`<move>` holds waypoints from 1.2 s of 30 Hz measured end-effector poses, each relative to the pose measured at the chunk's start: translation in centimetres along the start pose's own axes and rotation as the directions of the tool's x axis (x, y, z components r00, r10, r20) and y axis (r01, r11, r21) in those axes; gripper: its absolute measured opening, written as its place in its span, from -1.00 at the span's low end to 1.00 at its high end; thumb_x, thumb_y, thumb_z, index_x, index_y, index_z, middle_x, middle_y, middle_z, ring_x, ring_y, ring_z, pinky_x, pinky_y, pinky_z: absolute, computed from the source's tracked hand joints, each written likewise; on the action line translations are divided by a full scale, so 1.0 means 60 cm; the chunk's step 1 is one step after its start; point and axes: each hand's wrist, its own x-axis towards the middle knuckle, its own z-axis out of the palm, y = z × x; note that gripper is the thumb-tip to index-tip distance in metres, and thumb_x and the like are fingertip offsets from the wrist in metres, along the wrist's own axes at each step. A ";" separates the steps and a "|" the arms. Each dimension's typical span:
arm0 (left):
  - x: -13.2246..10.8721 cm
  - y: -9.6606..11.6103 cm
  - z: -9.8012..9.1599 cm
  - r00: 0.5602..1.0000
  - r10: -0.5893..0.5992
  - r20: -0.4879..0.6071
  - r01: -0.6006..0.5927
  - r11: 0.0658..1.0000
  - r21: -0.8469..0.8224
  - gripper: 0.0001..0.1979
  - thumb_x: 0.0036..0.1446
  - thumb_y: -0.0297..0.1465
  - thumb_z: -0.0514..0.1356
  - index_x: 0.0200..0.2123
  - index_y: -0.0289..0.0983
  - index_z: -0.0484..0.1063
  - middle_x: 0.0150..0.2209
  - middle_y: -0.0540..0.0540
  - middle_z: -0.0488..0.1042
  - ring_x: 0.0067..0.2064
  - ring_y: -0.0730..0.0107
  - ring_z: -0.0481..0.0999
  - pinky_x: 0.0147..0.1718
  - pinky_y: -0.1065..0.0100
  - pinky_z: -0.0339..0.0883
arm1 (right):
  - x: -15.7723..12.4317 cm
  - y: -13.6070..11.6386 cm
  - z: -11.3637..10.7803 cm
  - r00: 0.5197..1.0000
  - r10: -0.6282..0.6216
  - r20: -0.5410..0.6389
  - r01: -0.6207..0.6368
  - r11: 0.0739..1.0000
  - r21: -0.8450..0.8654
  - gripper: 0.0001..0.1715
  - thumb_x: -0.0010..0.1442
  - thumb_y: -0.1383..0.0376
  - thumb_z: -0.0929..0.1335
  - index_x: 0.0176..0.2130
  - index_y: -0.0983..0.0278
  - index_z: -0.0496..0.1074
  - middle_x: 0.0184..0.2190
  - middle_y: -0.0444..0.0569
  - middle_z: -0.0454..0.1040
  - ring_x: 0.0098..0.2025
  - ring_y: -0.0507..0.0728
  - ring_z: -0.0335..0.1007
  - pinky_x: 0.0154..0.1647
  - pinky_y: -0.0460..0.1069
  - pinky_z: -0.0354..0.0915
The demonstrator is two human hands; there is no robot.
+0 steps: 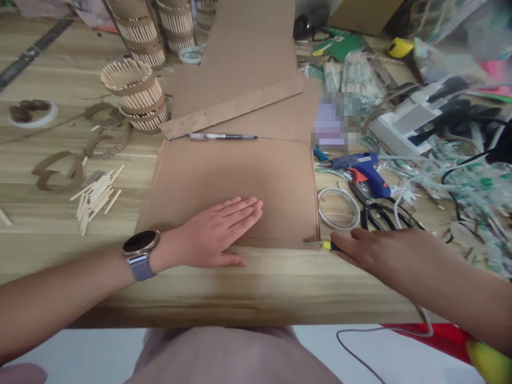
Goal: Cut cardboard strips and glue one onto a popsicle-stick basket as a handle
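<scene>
My left hand lies flat on a sheet of brown cardboard, fingers stretched toward the right. A watch sits on that wrist. In my right hand is a utility knife with a yellow and black handle. Its blade points left and is at the cardboard's lower right corner. Most of the handle is hidden in my fingers. Above my left hand a pen rests on the cardboard. A narrow cardboard strip slants across behind the pen.
Right of the cardboard are a roll of tape, a blue glue gun, black-handled scissors and a white power strip. On the left are small wooden sticks, curled cardboard strips and a stick basket. The table's front edge is near.
</scene>
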 end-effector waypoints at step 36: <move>-0.063 -0.047 -0.026 0.919 -0.258 -0.299 0.243 0.966 -0.089 -0.51 0.46 -0.28 -0.14 0.28 -0.42 0.23 0.38 -0.36 0.14 0.44 0.02 0.02 0.37 -0.09 0.04 | 0.116 -0.107 -0.099 0.995 -0.069 -0.076 0.083 0.976 0.200 -0.72 0.41 0.11 0.22 -0.21 0.20 0.39 -0.49 -0.12 0.54 -0.47 0.11 0.48 -0.58 -0.06 -0.18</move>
